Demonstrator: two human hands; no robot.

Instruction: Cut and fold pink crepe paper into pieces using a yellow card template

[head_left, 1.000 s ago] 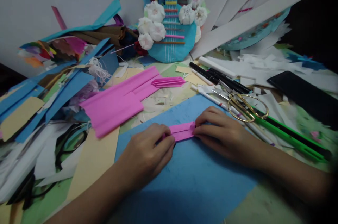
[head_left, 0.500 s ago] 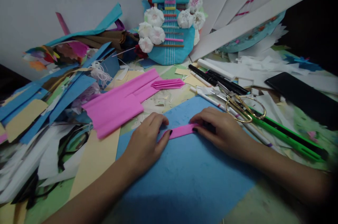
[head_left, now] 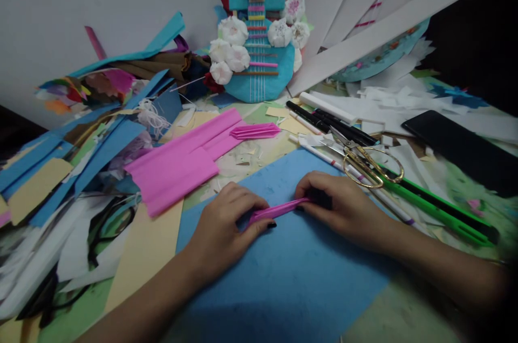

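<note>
A narrow folded strip of pink crepe paper [head_left: 283, 209] is held between my two hands, tilted on its edge just over a blue sheet [head_left: 283, 267]. My left hand [head_left: 230, 219] pinches its left end between thumb and fingers. At the other end, the thumb and fingertips of my right hand [head_left: 340, 200] are closed on the strip. Beyond my left hand lies a larger piece of pink crepe paper [head_left: 174, 176], with a pleated pink piece [head_left: 257, 131] at its far right end.
Gold-handled scissors [head_left: 366, 162] and a green cutter [head_left: 441, 213] lie close to my right hand. Several pens [head_left: 309, 116] and a black phone [head_left: 465, 151] are farther right. Paper scraps [head_left: 109, 143] crowd the left. A blue paper guitar [head_left: 263, 76] with white flowers stands behind.
The strip lay flatter on the blue sheet before; now it is tilted up and looks narrower. My left fingers have shifted right along it, and my right fingers pinch its end.
</note>
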